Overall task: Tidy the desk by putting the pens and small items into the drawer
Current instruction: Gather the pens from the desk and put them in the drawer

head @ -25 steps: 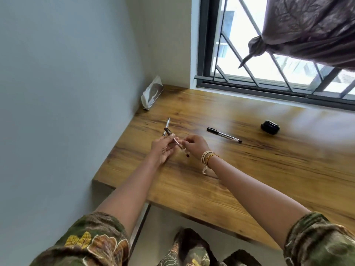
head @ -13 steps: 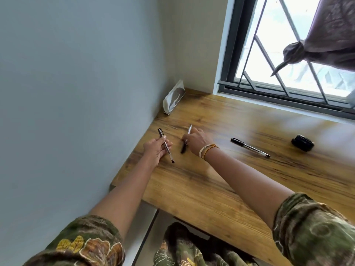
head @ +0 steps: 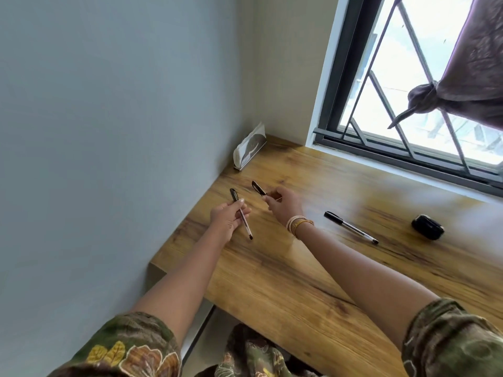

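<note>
Over the desk, each hand's fingers pinch one pen, a third pen lying beside one black case.

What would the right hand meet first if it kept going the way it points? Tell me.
Likely the tissue pack by the wall: the right hand, gripping a pen, points toward that corner. Bare desk lies between, though depth is unclear.

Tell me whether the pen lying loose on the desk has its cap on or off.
Cap on. The pen lies flat on the desk, untouched, with a black cap over its far end.
</note>
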A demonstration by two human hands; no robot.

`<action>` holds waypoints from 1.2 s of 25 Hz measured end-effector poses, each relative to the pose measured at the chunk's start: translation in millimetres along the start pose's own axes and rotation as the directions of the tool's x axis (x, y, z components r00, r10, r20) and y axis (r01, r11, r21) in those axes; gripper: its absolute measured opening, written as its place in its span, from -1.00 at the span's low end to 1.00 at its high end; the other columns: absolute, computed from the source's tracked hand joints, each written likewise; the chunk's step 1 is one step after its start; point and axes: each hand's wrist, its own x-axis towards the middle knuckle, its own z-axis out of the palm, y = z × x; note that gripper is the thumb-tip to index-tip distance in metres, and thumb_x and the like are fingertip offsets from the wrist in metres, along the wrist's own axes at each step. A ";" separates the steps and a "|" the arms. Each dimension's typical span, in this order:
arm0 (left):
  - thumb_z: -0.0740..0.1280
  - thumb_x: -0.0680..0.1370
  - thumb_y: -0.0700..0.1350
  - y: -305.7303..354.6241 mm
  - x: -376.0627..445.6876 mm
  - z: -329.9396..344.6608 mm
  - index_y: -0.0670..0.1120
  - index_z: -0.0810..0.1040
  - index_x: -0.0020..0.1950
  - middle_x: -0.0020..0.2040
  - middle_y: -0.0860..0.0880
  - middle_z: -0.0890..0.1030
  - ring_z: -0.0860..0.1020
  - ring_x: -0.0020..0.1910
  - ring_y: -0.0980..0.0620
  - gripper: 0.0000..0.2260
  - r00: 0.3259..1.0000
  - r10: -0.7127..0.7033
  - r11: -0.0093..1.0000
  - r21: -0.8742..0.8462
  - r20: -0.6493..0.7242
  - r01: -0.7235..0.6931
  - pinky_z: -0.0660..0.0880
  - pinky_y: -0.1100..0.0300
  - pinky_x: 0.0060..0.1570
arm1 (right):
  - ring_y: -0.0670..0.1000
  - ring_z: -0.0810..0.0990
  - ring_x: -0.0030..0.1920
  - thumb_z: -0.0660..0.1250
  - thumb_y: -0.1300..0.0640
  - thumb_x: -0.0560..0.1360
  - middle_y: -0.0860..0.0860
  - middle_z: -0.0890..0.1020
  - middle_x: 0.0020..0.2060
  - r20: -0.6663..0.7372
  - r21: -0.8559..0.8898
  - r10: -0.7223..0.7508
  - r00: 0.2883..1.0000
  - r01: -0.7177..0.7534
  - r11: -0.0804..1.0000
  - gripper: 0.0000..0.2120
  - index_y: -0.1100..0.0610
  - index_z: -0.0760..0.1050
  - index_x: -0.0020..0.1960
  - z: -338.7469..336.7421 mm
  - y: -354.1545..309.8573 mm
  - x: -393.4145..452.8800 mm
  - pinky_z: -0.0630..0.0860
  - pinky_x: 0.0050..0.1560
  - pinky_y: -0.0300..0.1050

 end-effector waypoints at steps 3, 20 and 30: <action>0.37 0.53 -0.28 -8.6 -5.9 19.6 -0.21 0.54 -0.05 -0.15 -0.17 0.64 0.64 -0.13 -0.07 -0.97 0.997 -0.045 0.998 -0.031 0.057 0.046 0.62 0.08 -0.13 | -0.05 0.63 -0.31 0.48 0.09 0.41 -0.02 0.66 -0.37 0.040 0.202 0.185 0.982 -0.189 0.961 -0.88 -0.03 0.57 -0.27 -1.2 -0.7 -9.3 0.65 -0.08 0.02; 0.39 0.51 -0.29 -37.4 -26.1 71.7 -0.25 0.58 0.03 -0.28 -0.12 0.70 0.69 -0.31 0.02 -0.89 0.974 -0.127 0.991 -0.026 0.186 0.134 0.65 0.10 -0.25 | -0.03 0.57 -0.18 0.42 0.18 0.44 -0.01 0.62 -0.22 -0.091 -0.002 0.108 0.990 -0.109 0.994 -0.97 0.10 0.63 -0.13 -62.0 39.5 -34.3 0.56 -0.03 -0.08; 0.45 0.45 -0.35 -51.9 -30.1 97.5 -0.27 0.59 0.11 -0.20 -0.17 0.68 0.68 -0.35 0.03 -0.75 0.981 -0.118 0.993 0.021 0.157 0.116 0.57 0.22 -0.41 | 0.18 0.47 0.12 0.31 0.01 0.51 0.16 0.49 0.09 -0.275 -0.568 0.163 0.947 -0.297 0.767 -0.69 0.20 0.51 0.13 -119.2 99.1 -40.3 0.45 0.09 0.00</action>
